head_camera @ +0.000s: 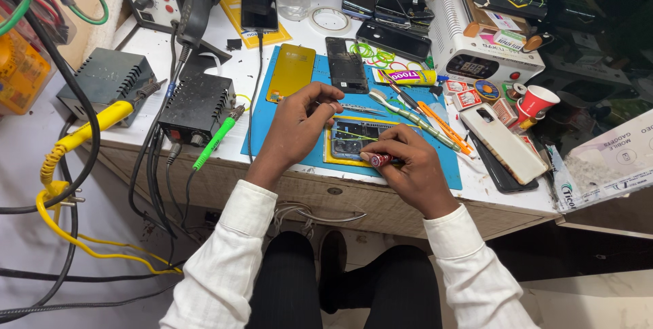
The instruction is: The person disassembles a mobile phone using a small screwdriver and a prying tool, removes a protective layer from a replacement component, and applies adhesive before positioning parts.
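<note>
A right hand (415, 166) grips a red screwdriver (379, 159) over an opened phone (354, 137); the left hand (299, 125) pinches tweezers (357, 108). A slip could gouge the circuitry. Glue tube (407, 76) at one o'clock.

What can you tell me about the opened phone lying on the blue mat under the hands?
The opened phone lies flat on the blue mat, back cover off, with dark internal boards and metal parts showing inside a bluish frame edged in yellow. The left hand steadies its upper left edge, while the right hand rests at its lower right, holding a small red-handled screwdriver against it.
</note>
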